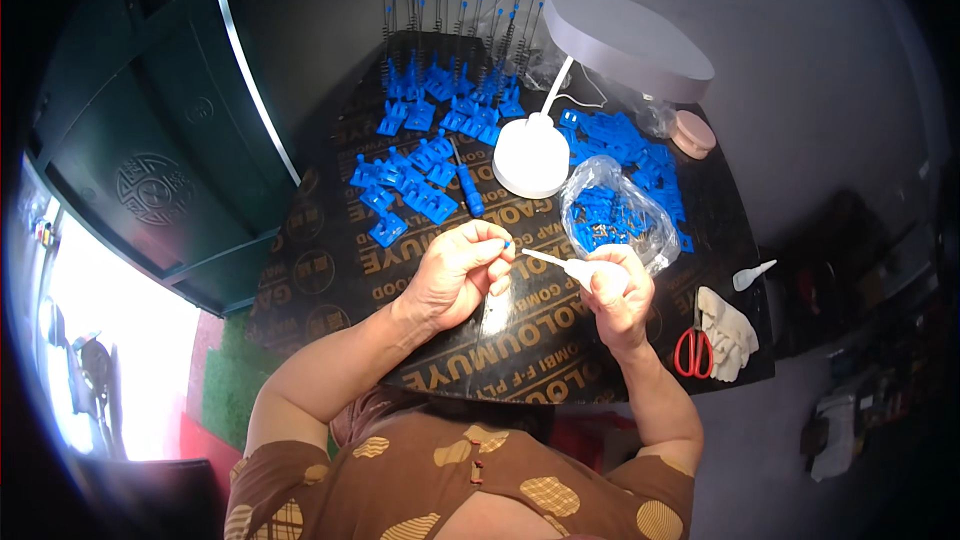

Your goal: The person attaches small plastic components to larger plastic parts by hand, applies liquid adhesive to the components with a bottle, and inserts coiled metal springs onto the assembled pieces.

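My left hand (462,268) is closed, with a small blue piece (508,244) pinched at its fingertips. Most of that piece is hidden by the fingers. In my right hand (620,305) is a white squeeze bottle (546,258) with a long thin nozzle. The nozzle tip points left and is close to the blue piece; whether they touch I cannot tell. Just beyond my left hand lies a blue-handled screwdriver (470,192). A clear plastic bag (657,258) of small blue parts lies open beyond my right hand.
A white desk lamp (531,168) stands mid-table. Blue bases with upright springs (440,82) fill the far left, with loose blue bases (408,180) nearer. More blue parts (610,135) lie behind the bag. Red scissors (693,352), a cloth (728,335) and a white nozzle-tipped bottle (752,276) are at right.
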A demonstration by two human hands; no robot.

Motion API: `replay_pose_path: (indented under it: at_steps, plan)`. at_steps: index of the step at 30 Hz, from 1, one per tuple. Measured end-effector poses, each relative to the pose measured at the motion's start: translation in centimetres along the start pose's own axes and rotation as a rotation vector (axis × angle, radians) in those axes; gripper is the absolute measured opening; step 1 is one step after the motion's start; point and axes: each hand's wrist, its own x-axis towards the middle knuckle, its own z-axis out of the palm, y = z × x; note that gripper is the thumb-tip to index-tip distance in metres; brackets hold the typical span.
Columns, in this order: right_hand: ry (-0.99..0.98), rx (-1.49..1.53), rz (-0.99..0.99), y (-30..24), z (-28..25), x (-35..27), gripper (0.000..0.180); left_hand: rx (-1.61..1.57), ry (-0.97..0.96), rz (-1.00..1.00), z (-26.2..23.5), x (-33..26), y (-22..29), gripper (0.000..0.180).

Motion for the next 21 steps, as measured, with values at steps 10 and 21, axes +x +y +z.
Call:
replay_pose_path:
  at_steps: [10, 21]
  plan:
    - [0.044, -0.056, 0.042, 0.1, -0.1, -0.2, 0.03, -0.078, -0.007, -0.108, 0.6, -0.9, -0.2, 0.01]
    - [0.032, 0.029, 0.03, -0.2, 0.3, -0.3, 0.033, -0.156, -0.02, -0.116, 0.6, -1.1, -0.4, 0.009]
